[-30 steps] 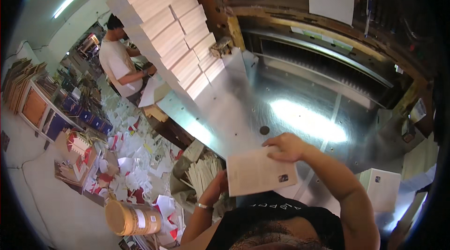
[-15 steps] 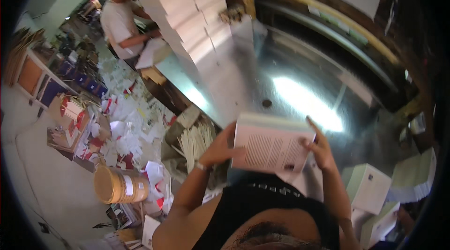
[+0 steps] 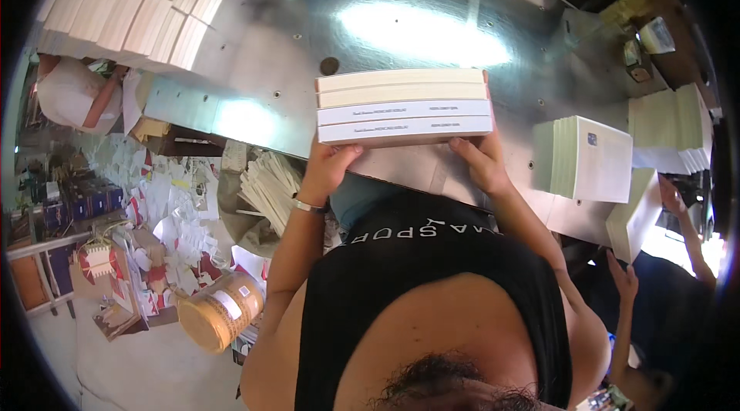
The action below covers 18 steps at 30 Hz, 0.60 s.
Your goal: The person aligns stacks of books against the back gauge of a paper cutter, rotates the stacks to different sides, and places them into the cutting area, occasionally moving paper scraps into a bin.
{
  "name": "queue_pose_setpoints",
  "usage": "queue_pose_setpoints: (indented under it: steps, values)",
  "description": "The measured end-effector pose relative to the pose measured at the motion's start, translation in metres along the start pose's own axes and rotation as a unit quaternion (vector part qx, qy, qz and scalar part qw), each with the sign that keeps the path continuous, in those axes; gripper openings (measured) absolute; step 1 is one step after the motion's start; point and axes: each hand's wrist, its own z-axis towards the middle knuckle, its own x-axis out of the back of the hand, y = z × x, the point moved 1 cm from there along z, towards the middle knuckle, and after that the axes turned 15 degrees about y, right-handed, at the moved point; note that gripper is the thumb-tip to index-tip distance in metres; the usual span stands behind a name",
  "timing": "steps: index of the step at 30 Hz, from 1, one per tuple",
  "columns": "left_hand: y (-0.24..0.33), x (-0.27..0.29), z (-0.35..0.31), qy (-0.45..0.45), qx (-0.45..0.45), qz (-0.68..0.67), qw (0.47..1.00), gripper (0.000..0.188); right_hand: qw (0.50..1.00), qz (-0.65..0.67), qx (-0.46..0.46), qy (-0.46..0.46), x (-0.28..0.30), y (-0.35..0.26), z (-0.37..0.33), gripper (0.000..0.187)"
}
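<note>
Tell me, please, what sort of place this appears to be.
Probably a bookbinding workshop: the held pile of books, the stacks of paper blocks on the metal table and the scattered paper scraps all suggest it.

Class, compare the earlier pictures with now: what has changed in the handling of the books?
The held books have been turned from showing a broad face to edge-on, spines and page edges visible. The right hand has shifted from their upper edge to their right end. The left hand stays at their left end; the yellow bucket remains at lower left.
</note>
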Motion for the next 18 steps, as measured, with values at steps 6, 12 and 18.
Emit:
queue_pose_setpoints:
  steps: [6, 12, 18]
  values:
    - [0.016, 0.026, 0.003, -0.049, -0.039, 0.114, 0.992, 0.059, 0.975, -0.189, 0.099, -0.066, 0.013, -0.015, 0.008, 0.102]
    - [0.024, 0.032, 0.010, -0.029, -0.049, 0.148, 0.987, 0.059, 0.978, -0.189, 0.074, -0.039, 0.011, -0.025, 0.015, 0.097]
    - [0.036, 0.042, 0.019, -0.099, -0.069, 0.363, 0.924, 0.052, 0.983, -0.159, 0.090, -0.001, 0.016, -0.017, 0.002, 0.096]
